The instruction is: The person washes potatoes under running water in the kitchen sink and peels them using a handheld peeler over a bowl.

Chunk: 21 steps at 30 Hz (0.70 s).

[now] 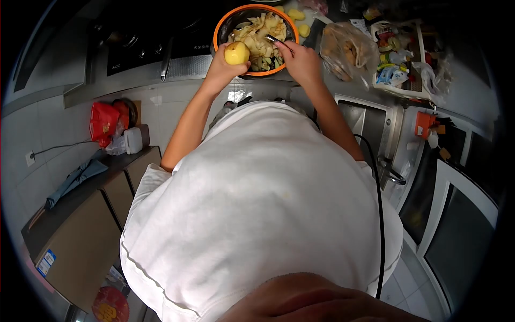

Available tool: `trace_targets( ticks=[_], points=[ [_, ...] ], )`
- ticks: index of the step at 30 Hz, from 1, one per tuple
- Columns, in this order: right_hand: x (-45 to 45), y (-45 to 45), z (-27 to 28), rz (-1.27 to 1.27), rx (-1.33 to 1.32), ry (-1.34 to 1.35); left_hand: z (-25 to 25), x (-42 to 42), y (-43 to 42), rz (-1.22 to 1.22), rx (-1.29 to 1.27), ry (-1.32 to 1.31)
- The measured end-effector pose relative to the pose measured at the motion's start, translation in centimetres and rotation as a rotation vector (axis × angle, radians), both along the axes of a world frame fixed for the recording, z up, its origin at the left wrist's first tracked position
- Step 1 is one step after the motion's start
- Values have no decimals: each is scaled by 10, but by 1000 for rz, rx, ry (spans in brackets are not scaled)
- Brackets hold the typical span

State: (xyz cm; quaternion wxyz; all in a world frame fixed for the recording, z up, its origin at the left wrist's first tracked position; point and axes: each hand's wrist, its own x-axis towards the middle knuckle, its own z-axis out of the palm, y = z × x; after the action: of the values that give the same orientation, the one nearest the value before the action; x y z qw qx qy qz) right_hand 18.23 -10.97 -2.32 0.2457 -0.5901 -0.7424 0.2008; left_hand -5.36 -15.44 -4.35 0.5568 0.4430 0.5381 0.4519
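Observation:
My left hand (220, 71) is closed around a potato (236, 53). Most of its visible side is pale yellow and peeled, with a brownish patch near the top. My right hand (303, 63) grips a small dark tool with a shiny edge, which looks like a peeler (274, 39); the fingers hide part of it. Both hands are over the near side of a round basin with an orange rim (216, 33). Inside the basin lies a heap of peelings (263, 33), pale on top and darker greenish lower down. The peeler is apart from the potato.
Several peeled potatoes (304, 30) lie behind the basin on the right. Beside them is a clear plastic bag (348, 53) with brownish contents. A white basket (403, 88) of packets stands further right. The sink (370, 121) is below, the stove (137, 51) at left.

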Motion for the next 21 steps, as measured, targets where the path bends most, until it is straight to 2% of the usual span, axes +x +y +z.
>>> trace_targets(
  ticks=[1,5,7,9,12,13,15,17,19,20,21],
  points=[
    [0,-4,5,5,-55,55,0,0,-2,63,73,126],
    [-8,-21,31,53,-129,189,6,0,0,47,-13,137],
    [-17,-24,22,119,-98,263,8,4,2,-20,128,308],
    [-20,-26,16,180,-66,342,13,3,3,-43,108,331],
    [-13,-12,2,38,87,-76,7,2,4,-79,125,337],
    [-5,-8,-5,30,85,-75,3,1,2,-95,154,322],
    [6,2,-10,-1,-80,-61,-1,1,2,-62,174,381],
    [3,-9,11,-9,-112,-27,0,-2,2,-25,183,442],
    [-5,-16,32,20,-149,119,6,-3,10,-37,222,719],
    [-11,-16,29,16,-143,118,9,1,13,-31,185,743],
    [-18,-19,20,77,-83,265,11,2,15,-33,186,743]
  ],
)
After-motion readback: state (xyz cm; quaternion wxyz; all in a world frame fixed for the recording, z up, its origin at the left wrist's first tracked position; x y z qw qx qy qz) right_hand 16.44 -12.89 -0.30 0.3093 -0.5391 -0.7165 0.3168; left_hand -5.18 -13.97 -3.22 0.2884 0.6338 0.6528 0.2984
